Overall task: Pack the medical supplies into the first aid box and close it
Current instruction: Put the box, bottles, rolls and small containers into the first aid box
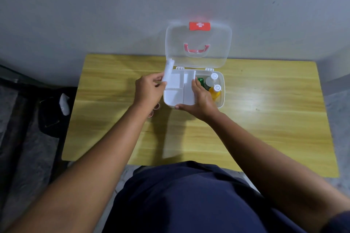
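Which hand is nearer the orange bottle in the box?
Right. The right hand rests on the white tray just left of the orange bottle; the left hand holds a white roll at the box's far-left edge.

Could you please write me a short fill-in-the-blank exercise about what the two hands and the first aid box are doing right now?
1. The left hand holds a white ____ over the divided tray.
2. The first aid box has its lid standing ____.
3. The right hand grips the tray, beside the ____ bottle.

Missing words: roll; open; yellow
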